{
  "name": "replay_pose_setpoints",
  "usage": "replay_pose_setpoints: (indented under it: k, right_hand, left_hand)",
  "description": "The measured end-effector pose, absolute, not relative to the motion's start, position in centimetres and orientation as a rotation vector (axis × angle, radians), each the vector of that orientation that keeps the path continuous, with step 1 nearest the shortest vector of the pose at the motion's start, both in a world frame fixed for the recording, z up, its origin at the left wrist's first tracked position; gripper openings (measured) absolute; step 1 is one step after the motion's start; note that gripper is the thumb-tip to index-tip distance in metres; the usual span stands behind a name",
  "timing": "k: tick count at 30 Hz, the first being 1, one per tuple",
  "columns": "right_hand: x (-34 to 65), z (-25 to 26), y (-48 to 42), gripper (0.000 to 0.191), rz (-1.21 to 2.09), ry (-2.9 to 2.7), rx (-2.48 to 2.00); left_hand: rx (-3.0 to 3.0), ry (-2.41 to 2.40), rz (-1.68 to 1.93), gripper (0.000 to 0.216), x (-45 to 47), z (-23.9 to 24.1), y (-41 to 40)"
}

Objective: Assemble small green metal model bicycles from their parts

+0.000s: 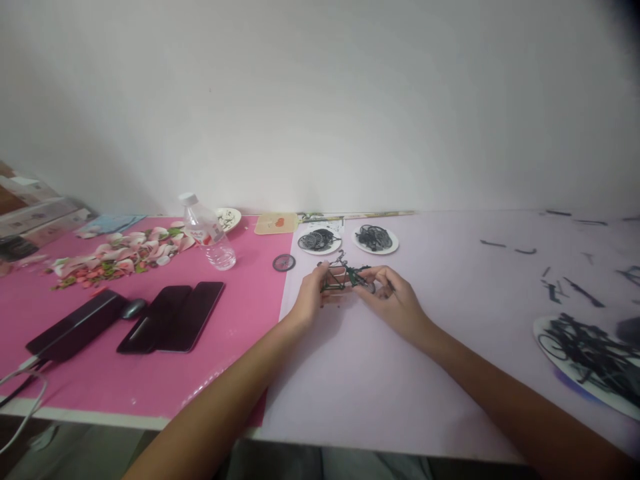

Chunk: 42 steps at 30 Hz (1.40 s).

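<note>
A small dark green model bicycle frame (pixel 336 279) is held up between my two hands, just above the pale table. My left hand (pixel 311 291) closes its fingers on the left end of the frame. At the other end, my right hand (pixel 391 293) pinches the frame near some dark green parts. A thin handlebar-like piece sticks up from the middle. Beyond and left of my hands lies a loose black toy wheel (pixel 284 263). Two white plates stand behind, the left plate (pixel 320 253) heaped with black wheels and the right plate (pixel 395 244) with dark parts.
At the right are a white plate (pixel 541 328) of black bicycle parts and scattered pieces (pixel 584 292). On the pink mat (pixel 245 347) lie phones (pixel 193 313), a black box-like device (pixel 77 323), a plastic bottle (pixel 207 233) and artificial petals (pixel 130 253). A wall (pixel 350 107) stands behind.
</note>
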State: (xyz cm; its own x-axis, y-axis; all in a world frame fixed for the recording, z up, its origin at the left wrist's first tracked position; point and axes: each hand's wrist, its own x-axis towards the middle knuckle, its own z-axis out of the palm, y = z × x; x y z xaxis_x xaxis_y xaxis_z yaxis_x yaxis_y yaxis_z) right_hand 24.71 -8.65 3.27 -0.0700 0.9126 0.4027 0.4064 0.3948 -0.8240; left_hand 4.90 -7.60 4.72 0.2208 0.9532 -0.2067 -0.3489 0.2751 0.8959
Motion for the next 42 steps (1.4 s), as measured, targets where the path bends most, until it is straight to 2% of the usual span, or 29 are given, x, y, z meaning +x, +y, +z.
replay_pose_setpoints:
  k: [5,17,32,36,39,42]
  right_hand:
    - [24.8,3.3,-8.6,0.047,0.65,-1.661,-1.188]
    - [25.2,2.5,-8.2,0.049,0.613,-1.639,-1.144]
    - [25.4,3.8,-8.7,0.031,0.46,-1.59,-1.1]
    - [25.5,3.6,-8.5,0.033,0.46,-1.531,-1.137]
    - [25.6,3.5,-8.5,0.033,0.584,-1.512,-1.146]
    - [25.5,3.5,-8.6,0.042,0.678,-1.574,-1.097]
  left_hand:
    - [0.872,0.894,1.077,0.042,5.0,4.7,-7.6]
    - [0.944,0.86,1.096,0.032,5.1,4.2,-7.5]
    - [0.862,0.834,1.134,0.032,5.1,4.7,-7.6]
    - [0.877,0.815,1.142,0.038,5.1,4.3,-7.4]
    - [0.887,0.788,1.16,0.044,5.1,4.0,-7.4]
    - [0.941,0.762,1.166,0.049,5.0,3.6,-7.4]
